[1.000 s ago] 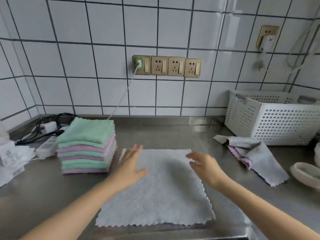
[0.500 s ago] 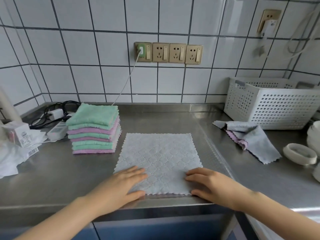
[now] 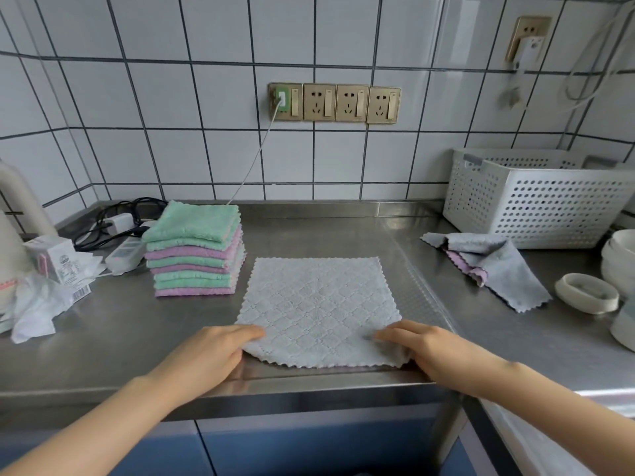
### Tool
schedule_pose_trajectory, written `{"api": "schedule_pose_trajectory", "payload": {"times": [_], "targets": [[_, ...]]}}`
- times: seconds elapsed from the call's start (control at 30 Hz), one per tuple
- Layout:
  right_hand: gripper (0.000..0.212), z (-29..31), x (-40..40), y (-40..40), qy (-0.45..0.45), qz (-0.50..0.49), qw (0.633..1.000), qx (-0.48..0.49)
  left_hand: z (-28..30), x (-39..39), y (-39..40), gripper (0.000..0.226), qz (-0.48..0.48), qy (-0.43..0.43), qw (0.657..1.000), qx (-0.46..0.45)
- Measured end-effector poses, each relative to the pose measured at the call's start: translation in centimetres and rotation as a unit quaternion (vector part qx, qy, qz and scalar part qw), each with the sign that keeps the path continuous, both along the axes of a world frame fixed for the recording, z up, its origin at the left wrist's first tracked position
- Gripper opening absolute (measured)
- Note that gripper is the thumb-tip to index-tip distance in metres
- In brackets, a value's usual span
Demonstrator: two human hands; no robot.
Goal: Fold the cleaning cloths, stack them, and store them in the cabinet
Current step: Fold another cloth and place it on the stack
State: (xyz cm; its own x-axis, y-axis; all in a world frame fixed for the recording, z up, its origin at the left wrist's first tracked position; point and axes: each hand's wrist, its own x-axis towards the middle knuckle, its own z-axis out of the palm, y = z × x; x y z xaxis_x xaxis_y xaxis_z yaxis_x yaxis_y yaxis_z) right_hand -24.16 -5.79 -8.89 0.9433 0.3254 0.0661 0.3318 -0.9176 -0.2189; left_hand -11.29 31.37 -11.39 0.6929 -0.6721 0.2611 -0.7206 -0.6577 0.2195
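Note:
A pale grey quilted cloth [image 3: 318,304] lies spread flat on the steel counter [image 3: 113,324], its near edge at the counter's front. My left hand [image 3: 211,355] pinches the cloth's near left corner, and my right hand [image 3: 426,352] pinches its near right corner; both corners are lifted slightly and puckered. To the left stands a stack of folded green and pink cloths [image 3: 194,249]. A loose grey cloth with a pink underside [image 3: 494,262] lies crumpled at the right.
A white perforated basket [image 3: 536,197] stands at the back right, with white bowls [image 3: 618,255] and a small white dish [image 3: 586,293] beside it. A power strip with cables [image 3: 125,250], a small box and crumpled paper [image 3: 44,290] crowd the left. Blue cabinet fronts [image 3: 309,448] sit below.
My hands slid from the cloth's middle down to its near edge and now pinch the two near corners, which have risen a little. The view tilted down.

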Motion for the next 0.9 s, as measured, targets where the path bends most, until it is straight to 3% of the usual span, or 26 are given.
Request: {"api": "schedule_pose_trajectory", "payload": {"times": [0.07, 0.23, 0.3, 0.43, 0.57, 0.67, 0.7, 0.8, 0.87, 0.9], "targets": [[0.049, 0.0, 0.1, 0.3, -0.024, -0.007, 0.999, 0.034, 0.6, -0.8, -0.9, 0.035, 0.024, -0.034, 0.999, -0.023], [0.027, 0.0, 0.1, 0.4, -0.052, -0.013, 0.998, 0.041, 1.0, -1.5, -2.3, 0.034, 0.053, -0.051, 0.997, 0.028], [0.018, 0.2, -0.1, 0.1, -0.058, -0.031, 0.996, 0.053, 1.0, -1.1, -1.4, 0.039, 0.057, -0.010, 0.998, 0.024], [0.014, 0.8, -1.1, -0.3, -0.066, -0.071, 0.991, 0.093, 1.9, -1.1, 0.8, 0.031, 0.032, 0.105, 0.990, -0.084], [0.012, 2.5, -2.4, -0.2, -0.039, -0.108, 0.964, 0.239, 3.8, -2.2, 2.0, 0.026, 0.002, 0.219, 0.963, -0.158], [0.016, 3.6, -2.2, -0.1, -0.014, -0.119, 0.916, 0.383, 5.1, -2.6, 2.0, 0.006, -0.011, 0.276, 0.931, -0.238], [0.019, 3.7, -1.6, -0.1, -0.018, -0.135, 0.899, 0.417, 5.2, -2.3, 1.7, 0.011, 0.000, 0.288, 0.918, -0.272], [0.027, 3.5, 1.5, 0.0, -0.043, -0.201, 0.872, 0.444, 4.9, -0.1, -0.1, 0.019, 0.100, 0.341, 0.863, -0.358], [0.028, 3.0, 4.2, 0.0, -0.058, -0.246, 0.868, 0.428, 4.4, 1.7, -1.7, 0.011, 0.154, 0.335, 0.853, -0.369], [0.026, 2.6, 5.6, 0.0, -0.062, -0.267, 0.867, 0.416, 4.0, 2.6, -2.4, 0.021, 0.173, 0.315, 0.859, -0.364]]}}
